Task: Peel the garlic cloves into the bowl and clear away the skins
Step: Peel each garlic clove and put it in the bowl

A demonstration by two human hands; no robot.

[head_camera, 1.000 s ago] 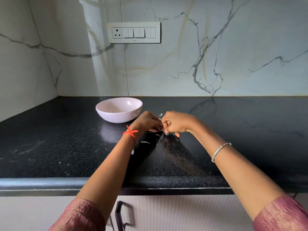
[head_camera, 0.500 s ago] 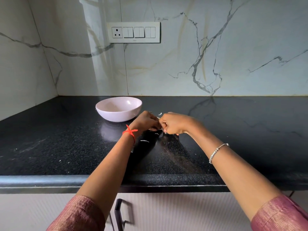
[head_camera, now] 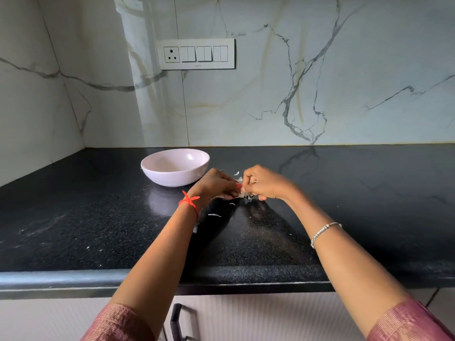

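White bowl near worktop back edge | left hand, right hand pinch garlic | best peeled low, skins kept together.

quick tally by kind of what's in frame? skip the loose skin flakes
Bowl: 1
Hands: 2 (left hand, right hand)
Garlic: 1, gripped between both hands
Wristbands: 2 (red thread, silver bracelet)
Switch panel: 1
Cabinet handle: 1
Total: 8

White marble-veined walls bearing a switch panel back a black speckled countertop.
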